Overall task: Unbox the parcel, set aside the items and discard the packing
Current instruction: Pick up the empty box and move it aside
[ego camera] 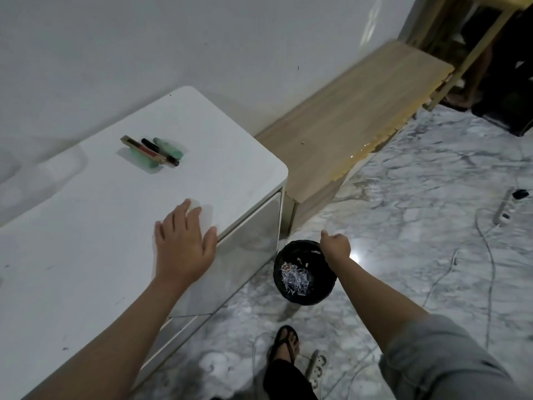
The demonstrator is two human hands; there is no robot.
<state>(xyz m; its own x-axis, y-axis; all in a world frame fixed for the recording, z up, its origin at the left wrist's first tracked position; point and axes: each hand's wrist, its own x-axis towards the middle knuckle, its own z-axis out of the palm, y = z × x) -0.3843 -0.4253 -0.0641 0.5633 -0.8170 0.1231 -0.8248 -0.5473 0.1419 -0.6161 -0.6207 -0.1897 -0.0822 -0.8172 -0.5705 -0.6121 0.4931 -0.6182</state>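
Bench (101, 197) glossy white, a few dark specks. On it: green tubes (170, 147), one black pen-like stick (151, 144), one gold-and-red stick (144, 148). Bin (302, 295) black; shredded paper (295, 280) inside white and pale purple. Floor (403, 197) grey-veined white marble. Low shelf (360, 105) light wood grain. My sleeve (438, 359) grey.
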